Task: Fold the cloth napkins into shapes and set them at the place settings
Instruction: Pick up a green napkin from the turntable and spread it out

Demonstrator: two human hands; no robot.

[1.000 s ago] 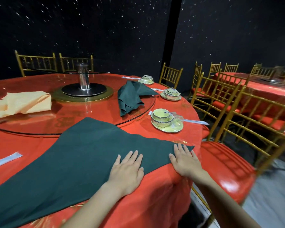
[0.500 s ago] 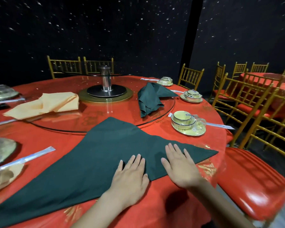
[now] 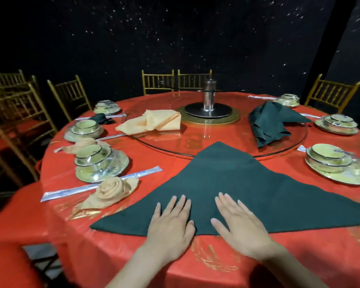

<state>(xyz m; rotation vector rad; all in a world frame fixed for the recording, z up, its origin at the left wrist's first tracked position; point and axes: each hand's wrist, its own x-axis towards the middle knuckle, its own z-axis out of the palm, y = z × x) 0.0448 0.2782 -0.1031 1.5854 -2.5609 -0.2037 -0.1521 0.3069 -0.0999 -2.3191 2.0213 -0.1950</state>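
Both hands have slid from the napkin's right tip to the middle of its long near edge, and the view has swung left. Left hand (image 3: pixel 170 223) and right hand (image 3: pixel 240 224) lie flat side by side, fingers straight and slightly spread, pressing on the dark green napkin (image 3: pixel 237 183). It is a triangle at lower centre, its apex pointing at the glass turntable (image 3: pixel 299 142). The shaping seems barely begun. At lower left a peach rose napkin (image 3: pixel 112 190) already sits by a place setting (image 3: pixel 98 163). A loose peach napkin (image 3: pixel 152 122) and a crumpled green napkin (image 3: pixel 268 123) on the turntable remain unfolded.
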